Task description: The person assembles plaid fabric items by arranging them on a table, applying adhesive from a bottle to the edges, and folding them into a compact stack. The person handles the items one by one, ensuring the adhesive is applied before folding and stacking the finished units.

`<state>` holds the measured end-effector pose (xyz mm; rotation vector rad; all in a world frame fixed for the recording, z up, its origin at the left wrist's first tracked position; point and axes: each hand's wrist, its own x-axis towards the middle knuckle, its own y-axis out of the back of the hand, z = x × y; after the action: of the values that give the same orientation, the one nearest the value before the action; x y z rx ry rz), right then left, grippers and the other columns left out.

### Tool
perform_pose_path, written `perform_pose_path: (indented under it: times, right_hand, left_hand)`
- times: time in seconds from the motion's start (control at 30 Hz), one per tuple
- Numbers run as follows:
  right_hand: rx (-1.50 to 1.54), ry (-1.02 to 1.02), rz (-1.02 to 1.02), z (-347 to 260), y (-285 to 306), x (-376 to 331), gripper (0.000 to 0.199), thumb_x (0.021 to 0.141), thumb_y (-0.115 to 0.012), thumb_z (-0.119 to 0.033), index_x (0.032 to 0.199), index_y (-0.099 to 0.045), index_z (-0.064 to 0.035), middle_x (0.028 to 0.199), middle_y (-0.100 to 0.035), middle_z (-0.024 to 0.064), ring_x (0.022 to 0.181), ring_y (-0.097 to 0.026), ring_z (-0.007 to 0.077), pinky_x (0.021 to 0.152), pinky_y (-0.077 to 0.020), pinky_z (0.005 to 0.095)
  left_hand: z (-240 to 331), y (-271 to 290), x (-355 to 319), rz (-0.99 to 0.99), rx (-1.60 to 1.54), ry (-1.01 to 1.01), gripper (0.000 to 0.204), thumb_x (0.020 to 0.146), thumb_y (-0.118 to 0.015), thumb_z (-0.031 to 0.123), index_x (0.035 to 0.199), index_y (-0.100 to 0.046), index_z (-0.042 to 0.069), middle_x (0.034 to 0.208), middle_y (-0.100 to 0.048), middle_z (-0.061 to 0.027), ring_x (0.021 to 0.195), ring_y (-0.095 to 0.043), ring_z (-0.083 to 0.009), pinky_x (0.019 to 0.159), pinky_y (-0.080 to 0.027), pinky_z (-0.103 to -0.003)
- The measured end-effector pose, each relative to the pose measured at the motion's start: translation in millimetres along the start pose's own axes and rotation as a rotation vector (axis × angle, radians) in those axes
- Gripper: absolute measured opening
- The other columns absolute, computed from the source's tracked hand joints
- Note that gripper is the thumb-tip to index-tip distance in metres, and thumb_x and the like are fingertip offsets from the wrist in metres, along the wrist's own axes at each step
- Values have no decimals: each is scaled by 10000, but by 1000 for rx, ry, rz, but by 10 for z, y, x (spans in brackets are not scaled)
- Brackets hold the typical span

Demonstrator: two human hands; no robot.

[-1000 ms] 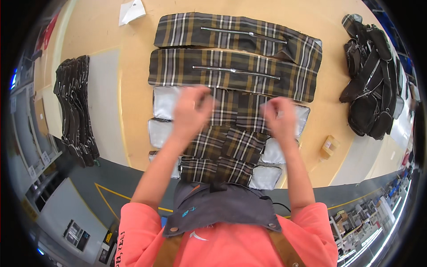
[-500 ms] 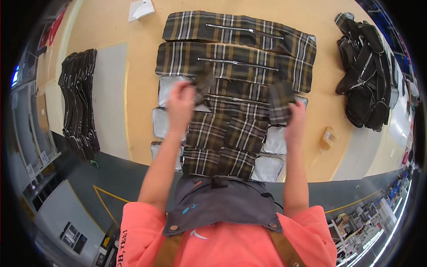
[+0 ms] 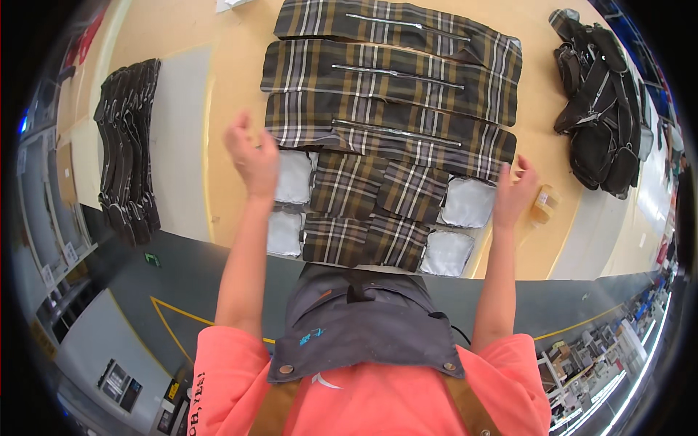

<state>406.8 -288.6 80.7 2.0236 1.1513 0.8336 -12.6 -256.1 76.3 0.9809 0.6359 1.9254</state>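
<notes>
My left hand [image 3: 253, 161] is raised beside the left end of the third plaid fabric panel [image 3: 407, 116], blurred, with its fingers loosely bent and nothing visible in them. At the panel's other end my right hand [image 3: 515, 190] hovers open, fingers apart and empty. That panel lies spread out with a zipper [image 3: 396, 132] along its middle. Two more zippered plaid panels, one at the top [image 3: 313, 18] and one below it [image 3: 302, 69], lie beyond. Nearer me, plaid pieces [image 3: 345, 185] lie folded inward, with silver-grey lining [image 3: 467, 203] showing at their sides.
Dark zippered strips [image 3: 127, 145] hang together over the table's left part. A heap of black straps and pouches [image 3: 600, 109] lies at the right. A roll of yellowish tape [image 3: 545, 204] sits near my right hand. The table edge [image 3: 509, 278] runs close to my waist.
Both ends of the third panel, lifted in my hands before, now lie unfolded outward. My hands have let go and moved apart to the sides. The view has shifted slightly.
</notes>
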Motion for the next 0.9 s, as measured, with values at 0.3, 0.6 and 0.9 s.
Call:
perform_pose_path:
  times: [0.3, 0.6, 0.9]
  right_hand:
    - [19, 478, -588, -786, -590, -1233, 297, 741, -705, -96, 1000, -573, -37, 918, -554, 112, 882, -549, 289, 775, -465, 393]
    - [942, -602, -75, -68, 55, -1075, 263, 905, -596, -55, 1161, -538, -40, 1010, -637, 50, 871, -613, 150, 771, -493, 288]
    - [457, -485, 136, 856, 208, -1186, 262, 898, -636, -136, 1116, -556, -13, 976, -600, 23, 878, -549, 147, 772, -454, 286]
  left_hand:
    - [555, -152, -1292, -635, -173, -264, 246, 753, -683, 73, 994, -641, 45, 859, -625, -68, 812, -590, -258, 740, -494, -366]
    - [-27, 405, -804, -298, -670, 633, 162, 914, -543, 99, 1032, -643, 51, 886, -626, -9, 755, -549, -87, 650, -449, -248]
    - [-578, 518, -790, -134, -334, 481, 268, 876, -633, 103, 1127, -587, 23, 982, -627, -58, 846, -564, -129, 723, -466, -271]
